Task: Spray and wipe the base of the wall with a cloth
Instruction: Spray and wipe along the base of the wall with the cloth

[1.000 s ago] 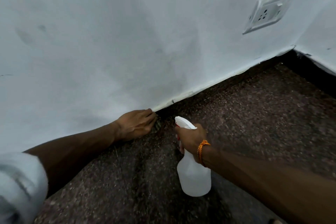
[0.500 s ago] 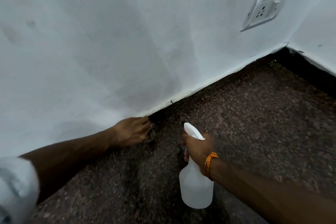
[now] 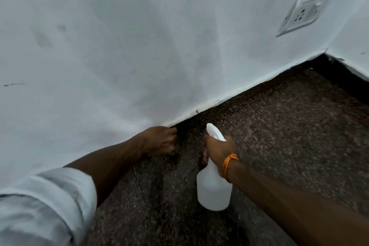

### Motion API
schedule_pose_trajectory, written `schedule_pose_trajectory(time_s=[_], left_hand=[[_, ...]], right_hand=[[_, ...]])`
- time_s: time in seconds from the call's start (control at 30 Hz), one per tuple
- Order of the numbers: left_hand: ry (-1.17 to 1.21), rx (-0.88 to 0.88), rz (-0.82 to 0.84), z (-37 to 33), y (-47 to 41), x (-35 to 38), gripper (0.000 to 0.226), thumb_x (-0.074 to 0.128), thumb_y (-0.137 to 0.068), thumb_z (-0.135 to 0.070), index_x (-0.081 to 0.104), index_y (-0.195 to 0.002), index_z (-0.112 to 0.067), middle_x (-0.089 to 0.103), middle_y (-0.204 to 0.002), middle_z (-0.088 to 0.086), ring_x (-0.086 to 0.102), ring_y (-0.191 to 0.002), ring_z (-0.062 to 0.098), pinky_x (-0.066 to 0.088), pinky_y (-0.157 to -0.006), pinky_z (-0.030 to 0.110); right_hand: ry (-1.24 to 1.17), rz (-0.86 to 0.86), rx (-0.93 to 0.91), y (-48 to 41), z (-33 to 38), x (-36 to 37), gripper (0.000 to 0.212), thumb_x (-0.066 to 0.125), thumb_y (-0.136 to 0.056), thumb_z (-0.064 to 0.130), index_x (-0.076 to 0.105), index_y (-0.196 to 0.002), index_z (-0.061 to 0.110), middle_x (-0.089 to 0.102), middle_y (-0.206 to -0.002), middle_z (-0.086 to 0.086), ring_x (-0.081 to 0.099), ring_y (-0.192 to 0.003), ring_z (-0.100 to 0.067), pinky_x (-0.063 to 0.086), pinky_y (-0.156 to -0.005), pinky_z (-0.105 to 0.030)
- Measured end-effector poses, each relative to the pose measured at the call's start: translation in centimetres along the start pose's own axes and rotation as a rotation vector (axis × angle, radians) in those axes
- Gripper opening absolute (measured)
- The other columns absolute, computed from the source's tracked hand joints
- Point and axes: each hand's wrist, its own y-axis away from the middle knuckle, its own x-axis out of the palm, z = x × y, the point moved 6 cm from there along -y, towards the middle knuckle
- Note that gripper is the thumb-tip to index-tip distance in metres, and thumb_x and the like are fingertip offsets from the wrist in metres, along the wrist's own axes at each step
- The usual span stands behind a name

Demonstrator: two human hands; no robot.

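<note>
Our left hand (image 3: pixel 159 142) sits low at the base of the wall (image 3: pixel 199 109), fingers curled; whether they hold anything we cannot tell. Our right hand (image 3: pixel 218 153) grips the white spray bottle (image 3: pixel 213 191) by its neck, nozzle toward the wall, over the speckled floor (image 3: pixel 279 136).

two hands (image 3: pixel 159 142) (image 3: pixel 218 151), one bottle (image 3: pixel 213 189), one socket (image 3: pixel 305 12)

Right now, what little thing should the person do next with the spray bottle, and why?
Probably give one squirt. The right hand grips the spray bottle with its nozzle aimed toward the wall's base, just beside the left hand, which rests there with fingers curled. What that hand holds is too dark to tell, but wetting the spot first should help the wiping.
</note>
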Motion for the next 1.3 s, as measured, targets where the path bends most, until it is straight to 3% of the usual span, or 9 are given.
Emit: schedule_pose_trajectory(time_s=[0.17, 0.27, 0.4, 0.53, 0.67, 0.83, 1.07, 1.2, 1.3], left_hand=[[0.2, -0.03, 0.117, -1.9, 4.2, 0.9, 0.027, 0.057, -0.078, -0.028, 0.062, -0.053, -0.02, 0.066, -0.06, -0.003, 0.063, -0.065, 0.019, 0.048, -0.062, 0.024], [0.347, -0.135, 0.053, -1.1, 7.2, -2.0, 0.024, 0.054, -0.066, -0.026, 0.062, -0.045, -0.018, 0.061, -0.05, -0.005, 0.063, -0.056, 0.017, 0.042, -0.044, 0.02], [0.241, -0.233, 0.004, 1.2, 11.1, -5.8, 0.015, 0.063, -0.059, -0.028, 0.071, -0.056, -0.015, 0.063, -0.056, -0.002, 0.062, -0.057, 0.017, 0.044, -0.048, 0.024], [0.354, -0.349, 0.064, 1.5, 13.7, -5.8, 0.025, 0.057, -0.085, -0.033, 0.071, -0.098, -0.016, 0.069, -0.092, 0.001, 0.06, -0.096, 0.021, 0.052, -0.066, 0.03], [0.545, -0.625, 0.046, 0.5, 12.9, -4.0, 0.043, 0.057, -0.092, -0.034, 0.054, -0.128, -0.011, 0.059, -0.118, 0.007, 0.046, -0.115, 0.025, 0.05, -0.077, 0.036], [0.486, -0.632, 0.018, -2.5, 13.8, -1.7, 0.035, 0.06, -0.089, -0.028, 0.058, -0.119, -0.01, 0.061, -0.112, 0.007, 0.048, -0.11, 0.025, 0.052, -0.074, 0.036], [0.337, -0.553, 0.003, 0.0, 17.0, -2.7, 0.027, 0.048, -0.093, -0.02, 0.058, -0.116, -0.011, 0.06, -0.111, 0.006, 0.05, -0.11, 0.024, 0.046, -0.068, 0.032], [0.248, -0.512, -0.103, -0.8, 15.9, -2.1, 0.018, 0.056, -0.089, -0.017, 0.066, -0.099, -0.006, 0.063, -0.092, 0.008, 0.057, -0.09, 0.024, 0.047, -0.056, 0.032], [0.189, -0.485, -0.156, -0.4, 14.7, -1.7, 0.006, 0.065, -0.081, -0.012, 0.069, -0.081, -0.007, 0.062, -0.077, 0.006, 0.059, -0.074, 0.022, 0.044, -0.046, 0.03]], right_hand=[[-0.037, -0.055, 0.061, 1.6, -0.1, 0.7, 0.026, 0.068, -0.079, 0.024, 0.065, -0.067, 0.001, 0.059, -0.047, -0.016, 0.059, -0.046, -0.029, 0.059, -0.063, -0.047], [-0.106, -0.112, 0.147, 5.3, -1.4, 1.4, 0.044, 0.069, -0.072, 0.03, 0.07, -0.095, -0.008, 0.059, -0.046, -0.012, 0.058, -0.04, -0.024, 0.054, -0.054, -0.034], [-0.196, -0.093, 0.215, 10.2, -2.2, 2.8, 0.029, 0.072, -0.086, 0.019, 0.069, -0.104, -0.004, 0.059, -0.056, -0.013, 0.051, -0.028, -0.013, 0.042, -0.035, -0.023], [-0.183, -0.006, 0.211, 11.1, -2.8, 5.0, 0.033, 0.071, -0.087, 0.018, 0.061, -0.109, -0.004, 0.065, -0.066, -0.02, 0.056, -0.038, -0.02, 0.044, -0.039, -0.024], [-0.129, -0.013, 0.103, 10.6, -3.0, 6.0, 0.015, 0.067, -0.085, 0.017, 0.062, -0.085, 0.003, 0.063, -0.06, -0.017, 0.057, -0.044, -0.024, 0.052, -0.048, -0.031], [-0.043, 0.03, 0.04, 9.1, -3.6, 8.3, 0.037, 0.065, -0.085, 0.02, 0.067, -0.113, -0.003, 0.064, -0.058, -0.015, 0.057, -0.04, -0.021, 0.052, -0.044, -0.027], [-0.119, 0.012, 0.077, 10.8, -4.6, 9.9, 0.042, 0.064, -0.083, 0.021, 0.068, -0.111, -0.01, 0.058, -0.047, -0.013, 0.052, -0.031, -0.02, 0.047, -0.04, -0.026], [-0.109, 0.031, 0.089, 11.7, -5.0, 10.6, 0.025, 0.064, -0.082, 0.019, 0.069, -0.08, -0.006, 0.056, -0.046, -0.013, 0.051, -0.034, -0.022, 0.048, -0.044, -0.029], [-0.13, 0.037, 0.107, 11.5, -5.9, 10.9, 0.03, 0.063, -0.083, 0.018, 0.07, -0.092, -0.009, 0.057, -0.049, -0.013, 0.052, -0.036, -0.021, 0.049, -0.044, -0.029]])
